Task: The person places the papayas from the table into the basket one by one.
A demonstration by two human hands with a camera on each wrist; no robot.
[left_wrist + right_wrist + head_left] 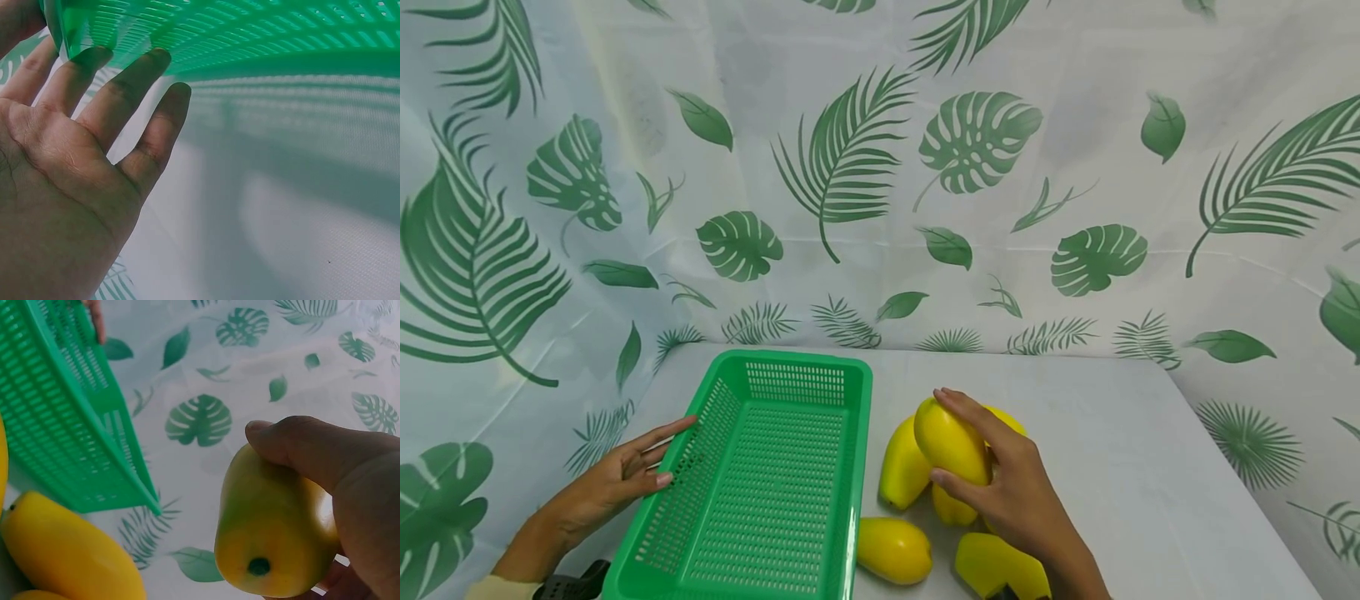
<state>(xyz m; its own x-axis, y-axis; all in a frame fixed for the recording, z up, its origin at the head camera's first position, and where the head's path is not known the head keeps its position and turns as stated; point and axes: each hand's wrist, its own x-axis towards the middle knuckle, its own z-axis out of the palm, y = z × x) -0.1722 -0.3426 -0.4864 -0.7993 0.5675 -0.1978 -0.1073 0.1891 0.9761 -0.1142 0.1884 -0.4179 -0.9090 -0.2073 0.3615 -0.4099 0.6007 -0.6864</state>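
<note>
My right hand grips a yellow mango, thumb on one side and fingers round the other. In the right wrist view, the held mango turns its dark stem end toward the camera, with a greenish patch on its skin. Under and around this hand lie several more mangoes. At the left, a green plastic basket with slotted walls has nothing in it. My left hand touches its left side, fingers extended and fingertips at the wall, as the left wrist view shows.
One mango lies right against the basket's right side, and another yellow mango sits near the front. Everything stands on a white table. A leaf-printed curtain rises behind the table and along its sides.
</note>
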